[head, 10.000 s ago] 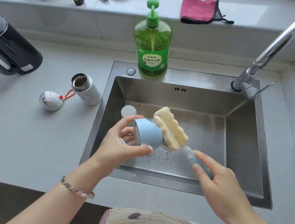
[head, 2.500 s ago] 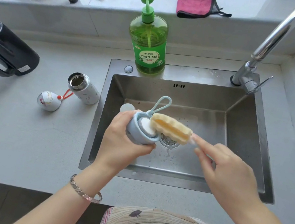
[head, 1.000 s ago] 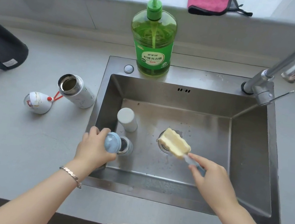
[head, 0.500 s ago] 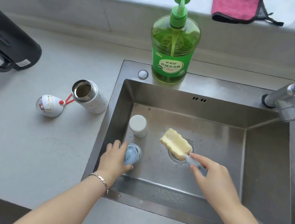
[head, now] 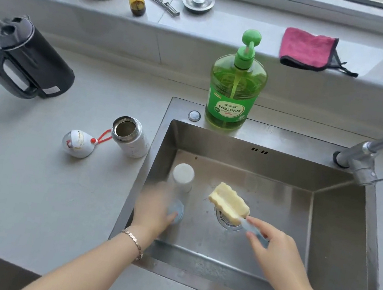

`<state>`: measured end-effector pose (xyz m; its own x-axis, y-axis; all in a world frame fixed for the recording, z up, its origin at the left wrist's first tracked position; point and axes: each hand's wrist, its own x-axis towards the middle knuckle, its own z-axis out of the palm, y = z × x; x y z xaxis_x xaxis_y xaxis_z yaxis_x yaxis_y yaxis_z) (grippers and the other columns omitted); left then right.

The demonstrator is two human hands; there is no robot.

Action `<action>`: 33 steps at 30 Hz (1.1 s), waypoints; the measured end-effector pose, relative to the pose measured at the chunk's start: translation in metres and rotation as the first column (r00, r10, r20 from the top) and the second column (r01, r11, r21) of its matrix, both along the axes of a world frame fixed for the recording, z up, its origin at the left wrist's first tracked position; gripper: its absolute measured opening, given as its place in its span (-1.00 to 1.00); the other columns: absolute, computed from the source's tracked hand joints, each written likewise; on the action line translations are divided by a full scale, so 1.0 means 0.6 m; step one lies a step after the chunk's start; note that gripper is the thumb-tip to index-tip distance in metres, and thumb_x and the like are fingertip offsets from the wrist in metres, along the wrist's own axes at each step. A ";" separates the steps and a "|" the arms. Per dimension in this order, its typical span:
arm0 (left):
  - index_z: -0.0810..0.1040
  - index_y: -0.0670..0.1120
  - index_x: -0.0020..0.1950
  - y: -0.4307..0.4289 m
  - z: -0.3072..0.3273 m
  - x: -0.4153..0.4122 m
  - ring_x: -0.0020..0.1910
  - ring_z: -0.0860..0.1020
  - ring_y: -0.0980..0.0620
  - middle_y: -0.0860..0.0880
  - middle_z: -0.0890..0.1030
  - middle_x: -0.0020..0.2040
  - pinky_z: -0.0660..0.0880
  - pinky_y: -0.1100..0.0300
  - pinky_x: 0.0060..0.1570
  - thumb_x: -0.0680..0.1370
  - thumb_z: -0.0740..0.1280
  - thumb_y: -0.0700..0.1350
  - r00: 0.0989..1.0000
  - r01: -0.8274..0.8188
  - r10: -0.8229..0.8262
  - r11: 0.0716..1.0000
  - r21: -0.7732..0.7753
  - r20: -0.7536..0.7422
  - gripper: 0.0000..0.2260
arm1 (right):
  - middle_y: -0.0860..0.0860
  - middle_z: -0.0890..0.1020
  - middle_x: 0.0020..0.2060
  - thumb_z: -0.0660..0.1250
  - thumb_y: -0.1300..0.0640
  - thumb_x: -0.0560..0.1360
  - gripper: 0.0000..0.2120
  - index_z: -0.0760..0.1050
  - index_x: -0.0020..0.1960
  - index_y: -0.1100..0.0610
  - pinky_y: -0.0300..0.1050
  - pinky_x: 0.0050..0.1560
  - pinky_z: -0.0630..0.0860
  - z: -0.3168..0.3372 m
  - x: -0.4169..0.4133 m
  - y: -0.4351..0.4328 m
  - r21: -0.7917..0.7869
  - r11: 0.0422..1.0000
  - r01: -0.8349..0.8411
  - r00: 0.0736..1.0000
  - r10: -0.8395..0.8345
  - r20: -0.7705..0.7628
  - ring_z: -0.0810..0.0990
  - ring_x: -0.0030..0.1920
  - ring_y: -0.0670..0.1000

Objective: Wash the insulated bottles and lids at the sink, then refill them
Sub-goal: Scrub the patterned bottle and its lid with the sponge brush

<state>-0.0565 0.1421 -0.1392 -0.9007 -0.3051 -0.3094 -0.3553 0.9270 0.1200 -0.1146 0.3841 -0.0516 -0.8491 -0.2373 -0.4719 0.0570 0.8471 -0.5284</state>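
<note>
My left hand [head: 152, 210] is blurred by motion at the sink's left wall, fingers loosely spread, thumb tip at the edge of the light blue bottle lid [head: 177, 210] standing on the sink floor. Just behind it stands a white cylindrical bottle part [head: 182, 175]. My right hand [head: 276, 254] grips the pale blue handle of the yellow sponge brush [head: 229, 203], which hangs over the drain [head: 224, 220]. On the counter to the left an open white insulated bottle [head: 131, 140] stands beside its white lid with a red strap [head: 78, 143].
The steel sink [head: 336, 245] has a green dish soap pump bottle [head: 234, 96] on its back rim and a faucet [head: 370, 159] at the right. A black kettle [head: 27, 59] stands on the far-left counter. The sill holds a pink cloth [head: 305, 48], a steel pot and small items.
My left hand lowered the blue lid from in front of me to the sink floor and now loosens from it. The sponge brush has come away from the lid and hangs over the drain.
</note>
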 end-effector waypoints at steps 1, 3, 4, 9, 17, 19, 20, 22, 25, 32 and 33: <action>0.41 -0.08 0.35 -0.012 0.016 -0.003 0.18 0.46 -0.14 -0.10 0.47 0.29 0.46 0.05 0.05 0.38 0.43 0.03 0.981 0.004 -0.007 1.000 -0.017 -0.195 -0.43 | -0.14 0.63 0.09 0.31 0.10 0.51 -0.71 0.53 0.22 -0.07 -0.24 -0.09 0.35 0.002 -0.002 0.001 0.000 1.000 0.001 1.000 -0.001 -0.008 0.55 0.12 -0.05; 0.48 -0.11 0.25 -0.051 0.050 -0.015 0.19 0.44 -0.13 -0.16 0.53 0.22 0.47 0.01 0.04 0.38 0.34 -0.02 0.847 -0.022 -0.033 0.995 -0.098 -0.531 -0.55 | -0.13 0.63 0.09 0.31 0.11 0.51 -0.71 0.53 0.21 -0.06 -0.24 -0.10 0.34 0.004 -0.005 0.001 0.000 1.000 0.000 1.000 0.000 -0.025 0.55 0.12 -0.04; 0.46 -0.12 0.25 -0.075 0.069 -0.024 0.23 0.41 -0.12 -0.17 0.51 0.24 0.45 -0.01 0.08 0.40 0.27 -0.03 0.807 -0.055 -0.030 0.991 -0.125 -0.589 -0.56 | -0.12 0.63 0.09 0.31 0.11 0.51 -0.72 0.53 0.21 -0.06 -0.23 -0.10 0.34 0.005 -0.006 -0.001 0.001 1.000 -0.001 1.000 0.001 -0.027 0.55 0.13 -0.03; 0.49 -0.27 0.19 -0.157 0.133 -0.074 0.12 0.50 -0.27 -0.27 0.55 0.12 0.41 -0.06 0.04 0.45 0.37 -0.23 0.903 -0.197 0.154 0.978 -0.068 -0.401 -0.67 | -0.10 0.63 0.09 0.30 0.09 0.52 -0.72 0.52 0.22 -0.08 -0.19 -0.11 0.36 0.006 0.001 -0.013 0.004 1.000 -0.013 1.000 0.013 -0.012 0.53 0.12 -0.03; 0.48 -0.27 0.07 -0.143 0.105 -0.050 0.08 0.43 -0.24 -0.25 0.53 0.05 0.36 -0.05 -0.01 0.51 0.31 -0.25 0.939 -0.243 0.215 0.967 -0.078 -0.268 -0.83 | -0.11 0.63 0.08 0.31 0.10 0.51 -0.72 0.53 0.22 -0.06 -0.25 -0.11 0.31 0.025 0.024 0.001 -0.040 0.999 0.018 0.999 -0.019 -0.034 0.52 0.08 -0.08; 0.47 -0.27 0.07 -0.132 0.114 -0.040 0.11 0.42 -0.25 -0.25 0.53 0.08 0.35 -0.04 0.03 0.52 0.30 -0.23 0.898 -0.342 0.345 0.938 0.059 -0.272 -0.83 | -0.12 0.63 0.07 0.31 0.11 0.51 -0.71 0.53 0.22 -0.06 -0.27 -0.11 0.29 0.031 0.031 0.013 -0.063 0.998 0.026 0.999 -0.028 -0.038 0.48 0.01 -0.14; 0.47 -0.28 0.07 -0.121 0.126 -0.032 0.10 0.43 -0.25 -0.25 0.54 0.08 0.37 -0.03 0.01 0.52 0.30 -0.22 0.859 -0.395 0.425 0.905 0.158 -0.286 -0.83 | -0.11 0.63 0.04 0.31 0.11 0.51 -0.71 0.53 0.22 -0.07 -0.27 -0.11 0.30 0.037 0.035 0.019 -0.082 0.996 0.034 0.999 -0.037 -0.037 0.46 -0.01 -0.15; 0.51 -0.26 0.10 -0.088 0.154 -0.011 0.06 0.50 -0.21 -0.20 0.58 0.07 0.41 0.08 -0.06 0.52 0.33 -0.22 0.759 -0.476 0.582 0.802 0.361 -0.291 -0.81 | -0.10 0.60 -0.06 0.32 0.11 0.51 -0.71 0.51 0.22 -0.08 -0.25 -0.10 0.30 0.048 0.046 0.032 -0.125 0.991 0.056 0.997 -0.062 -0.042 0.48 -0.01 -0.11; 0.54 -0.21 0.11 -0.020 0.196 0.020 -0.01 0.57 -0.10 -0.15 0.60 0.02 0.52 0.11 -0.10 0.49 0.37 -0.25 0.554 -0.526 0.831 0.387 0.757 -0.040 -0.79 | -0.11 0.56 -0.09 0.31 0.11 0.51 -0.68 0.48 0.26 -0.05 -0.17 -0.09 0.35 0.063 0.066 0.046 -0.150 0.986 0.078 0.992 -0.092 -0.090 0.53 -0.04 0.01; 0.54 -0.30 -0.03 0.143 0.195 0.043 -0.03 0.60 -0.14 -0.26 0.60 0.00 0.62 0.03 -0.22 0.57 0.27 -0.22 0.490 -0.484 0.741 -0.206 0.850 0.459 -0.85 | -0.08 0.62 -0.29 0.24 0.19 0.54 -0.66 0.48 0.25 -0.11 -0.26 -0.31 0.36 0.066 0.097 0.053 -0.251 0.960 0.122 0.977 -0.160 -0.137 0.44 -0.45 -0.09; 0.54 -0.29 -0.05 0.161 0.195 0.041 -0.03 0.60 -0.14 -0.26 0.60 -0.01 0.62 0.02 -0.22 0.57 0.26 -0.21 0.488 -0.480 0.733 -0.228 0.847 0.474 -0.86 | -0.06 0.59 -0.32 0.22 0.19 0.55 -0.65 0.47 0.27 -0.10 -0.24 -0.30 0.37 0.061 0.112 0.050 -0.221 0.974 0.051 0.981 -0.090 -0.171 0.44 -0.43 -0.10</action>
<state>-0.0321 0.2385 -0.0219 -0.5185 -0.3921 -0.7599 -0.5312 -0.5487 0.6456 -0.0475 0.4139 -0.0151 -0.9334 -0.2524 -0.2551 0.0003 0.7102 -0.7040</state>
